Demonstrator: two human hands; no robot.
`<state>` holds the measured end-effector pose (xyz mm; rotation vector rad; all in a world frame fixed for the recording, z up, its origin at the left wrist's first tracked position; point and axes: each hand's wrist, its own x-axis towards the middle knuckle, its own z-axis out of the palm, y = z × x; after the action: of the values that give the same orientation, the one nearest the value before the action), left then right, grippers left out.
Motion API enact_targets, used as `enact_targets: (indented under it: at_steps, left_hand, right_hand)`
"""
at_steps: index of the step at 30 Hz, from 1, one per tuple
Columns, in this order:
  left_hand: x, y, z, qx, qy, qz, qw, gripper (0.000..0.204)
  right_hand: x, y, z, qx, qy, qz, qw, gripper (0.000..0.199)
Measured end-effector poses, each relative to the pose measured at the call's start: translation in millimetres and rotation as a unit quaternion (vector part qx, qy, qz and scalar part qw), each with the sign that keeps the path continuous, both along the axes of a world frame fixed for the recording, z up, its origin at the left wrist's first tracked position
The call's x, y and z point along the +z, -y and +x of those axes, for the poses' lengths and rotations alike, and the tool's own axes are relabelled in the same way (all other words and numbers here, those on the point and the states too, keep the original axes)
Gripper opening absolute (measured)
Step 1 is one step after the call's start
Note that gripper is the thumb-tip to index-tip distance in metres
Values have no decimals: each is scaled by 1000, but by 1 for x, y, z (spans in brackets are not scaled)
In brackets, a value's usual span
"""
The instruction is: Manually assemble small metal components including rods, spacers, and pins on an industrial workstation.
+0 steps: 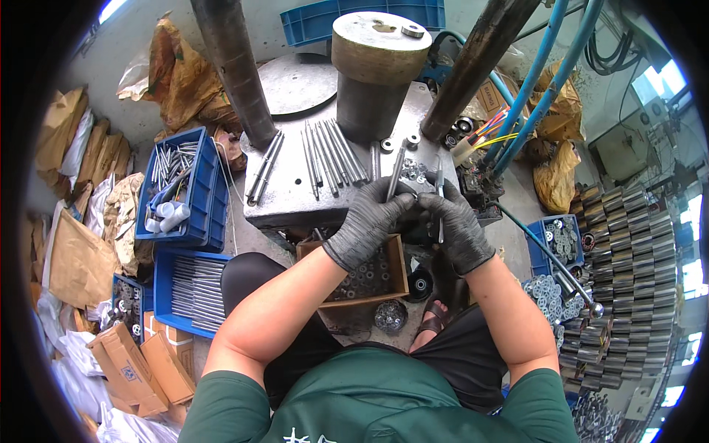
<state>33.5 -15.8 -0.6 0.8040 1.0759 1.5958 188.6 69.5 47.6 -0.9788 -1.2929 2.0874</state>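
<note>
Both my hands wear dark grey gloves and meet in front of the metal press table [284, 201]. My left hand [369, 221] is closed around a slim steel shaft [397, 168] that points up and away. In my right hand [459, 230] is a second slender metal rod [441, 177], held upright between the fingers; its exact kind is unclear. The fingertips of both hands come close together, and any small part between them is hidden. Several steel shafts [332, 155] lie in a row on the table, left of my hands. Small metal rings [413, 171] are scattered just beyond them.
A thick press column [373, 96] rises behind the table, between dark pillars [236, 70]. Beneath my hands stands a wooden box [399, 266] of small rings. Blue crates [177, 292] with shafts are at left; blue hoses [550, 92] and stacked metal cylinders [628, 273] at right.
</note>
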Motion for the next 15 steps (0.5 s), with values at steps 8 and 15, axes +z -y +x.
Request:
enact_targets:
  at_steps: [8, 15]
  left_hand:
    - [-2, 0, -20, 41, 137, -56, 988, 13]
    - [-4, 2, -22, 15, 194, -62, 979, 11]
  right_hand:
    - [0, -7, 23, 106, 113, 294, 943, 65]
    - [18, -1, 25, 58, 248, 730, 634, 59]
